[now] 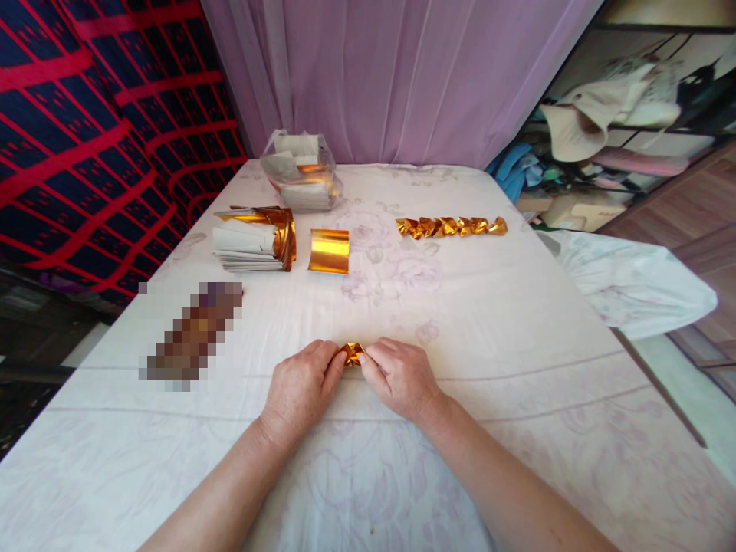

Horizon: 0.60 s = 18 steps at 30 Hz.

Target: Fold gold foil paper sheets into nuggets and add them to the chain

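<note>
both hands meet low in the middle of the frame, resting on the pale flowered cloth (517, 429) that covers the table. the left hand (302, 387) and the right hand (399, 376) pinch a small crumpled piece of gold foil (352, 353) between their fingertips, one hand at each end, the fingers drawn in close around it so only a little of the foil shows between them. up and to the right, well apart from the hands, a row of folded gold pieces (451, 226) lies in a line across the cloth. in the upper left part of the cloth sits a stack of gold-backed paper sheets (253, 241) with its top leaves curled over, and just beside it, to the right, a single gold sheet (329, 251) bent into an arch. behind those, near the lilac curtain (396, 77), stands a clear plastic bag (300, 180) with more paper inside. a blurred-out patch lies left of the hands. at the far left hangs a dark blue and red patterned fabric (86, 130).
</note>
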### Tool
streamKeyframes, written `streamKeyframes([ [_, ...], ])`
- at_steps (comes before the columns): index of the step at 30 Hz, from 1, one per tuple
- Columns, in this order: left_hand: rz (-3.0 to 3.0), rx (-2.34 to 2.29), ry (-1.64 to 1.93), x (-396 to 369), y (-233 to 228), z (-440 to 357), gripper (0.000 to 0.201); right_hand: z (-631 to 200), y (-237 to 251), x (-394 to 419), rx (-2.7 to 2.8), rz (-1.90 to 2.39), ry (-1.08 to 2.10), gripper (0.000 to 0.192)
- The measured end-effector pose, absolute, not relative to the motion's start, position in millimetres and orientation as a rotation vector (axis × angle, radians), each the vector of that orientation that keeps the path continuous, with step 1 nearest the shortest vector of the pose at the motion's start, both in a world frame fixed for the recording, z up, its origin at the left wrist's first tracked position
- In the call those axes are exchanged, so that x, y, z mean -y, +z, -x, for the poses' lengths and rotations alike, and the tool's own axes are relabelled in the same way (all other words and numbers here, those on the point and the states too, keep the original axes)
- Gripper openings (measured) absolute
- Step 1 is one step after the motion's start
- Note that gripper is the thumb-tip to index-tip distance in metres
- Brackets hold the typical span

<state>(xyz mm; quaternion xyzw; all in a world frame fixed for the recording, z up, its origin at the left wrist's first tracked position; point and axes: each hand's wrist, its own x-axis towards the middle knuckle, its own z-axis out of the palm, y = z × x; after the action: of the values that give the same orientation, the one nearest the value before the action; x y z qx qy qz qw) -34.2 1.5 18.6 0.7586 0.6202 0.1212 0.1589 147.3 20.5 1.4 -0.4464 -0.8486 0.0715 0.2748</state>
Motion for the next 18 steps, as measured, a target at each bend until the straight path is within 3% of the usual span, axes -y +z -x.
streamKeyframes([
  [14, -1.958, -1.740, 0.493, -7.4, 19.5, 41.1, 0.030, -154.8, 6.3, -23.6, 2.164, 1.194, 0.507, 0.037],
  [18, -1.814, -1.631, 0.662, -11.8, 16.9, 47.0, 0.041, -155.1, 5.7, -26.0, 2.022, 1.241, 0.535, 0.039],
])
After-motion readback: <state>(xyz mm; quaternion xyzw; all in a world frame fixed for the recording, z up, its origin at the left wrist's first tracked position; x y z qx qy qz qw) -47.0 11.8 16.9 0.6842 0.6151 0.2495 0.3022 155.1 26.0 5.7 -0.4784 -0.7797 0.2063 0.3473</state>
